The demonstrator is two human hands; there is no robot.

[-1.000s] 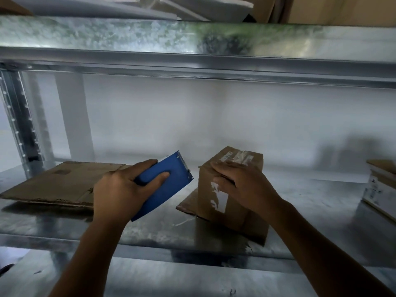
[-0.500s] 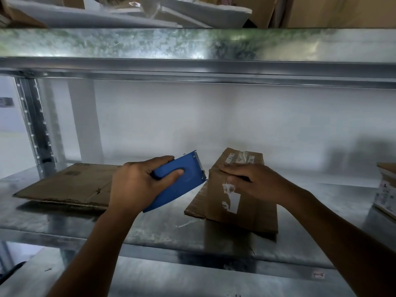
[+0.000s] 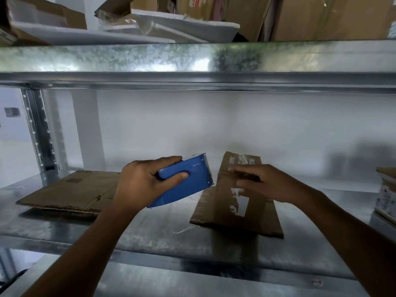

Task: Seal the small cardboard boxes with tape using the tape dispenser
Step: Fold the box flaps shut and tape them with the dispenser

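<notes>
Left hand (image 3: 145,183): curled round blue tape dispenser (image 3: 184,182), thumb on the near face, fingers over the top edge.
Tape dispenser: held above the shelf, tilted, toothed cutter end up and right, just beside the box's left edge; cannot tell if they touch.
Right hand (image 3: 270,183): motion-blurred, fingers look stretched out flat over the box's upper part, holding nothing; cannot tell if they touch it.
Small cardboard box (image 3: 233,209): on the middle shelf, right of centre, long brown face toward the camera, torn white label patches on it, clear tape at the far end.
Surface: galvanized metal shelf (image 3: 150,236), dull and mottled, faint reflections.
Left of surface: flat cardboard sheet (image 3: 70,191) lying on the shelf, well apart from the box.
Right edge: another box (image 3: 385,196) with a white printed side, partly cut off.
Frame: perforated metal upright (image 3: 38,129) at left.
Upper shelf (image 3: 192,58): loaded with cardboard and white foam boards (image 3: 186,24).
Room: plain white wall (image 3: 214,125) behind, soft shadows on it.
</notes>
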